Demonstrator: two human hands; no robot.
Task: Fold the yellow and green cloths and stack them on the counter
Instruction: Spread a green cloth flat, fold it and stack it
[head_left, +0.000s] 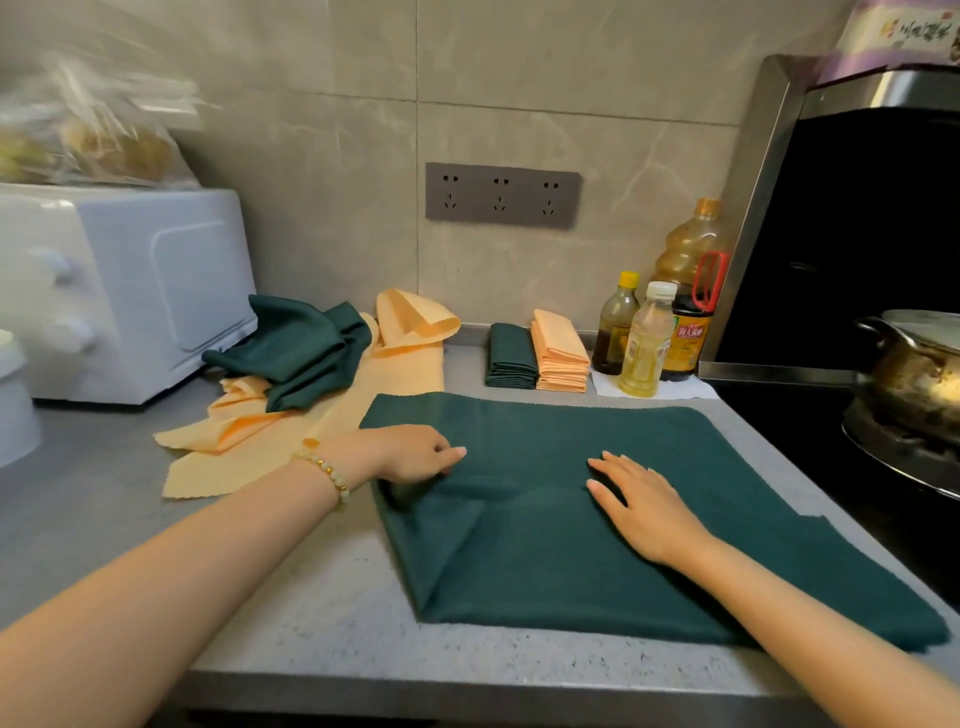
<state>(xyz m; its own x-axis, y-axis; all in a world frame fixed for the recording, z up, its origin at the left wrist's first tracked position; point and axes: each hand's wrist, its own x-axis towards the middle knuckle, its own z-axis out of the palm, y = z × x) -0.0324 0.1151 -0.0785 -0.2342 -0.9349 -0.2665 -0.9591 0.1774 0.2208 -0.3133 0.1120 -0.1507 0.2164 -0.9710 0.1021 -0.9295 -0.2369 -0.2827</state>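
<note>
One camera sits on the person's head. It looks forward and down at the worktop (322, 597) from very near. The green cloth (545, 545) fills the middle. The white oven (130, 291) is far left, the stove (779, 441) is right, and the tiled wall (337, 156) is far behind.

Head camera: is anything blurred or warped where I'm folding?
Head view: the green cloth, left hand and right hand are sharp; the bag on the white oven is smeared; the wide lens skews the range hood.

Left hand (410, 454) pinches with curled fingers; right hand (644, 506) lies flat, palm down.
</note>
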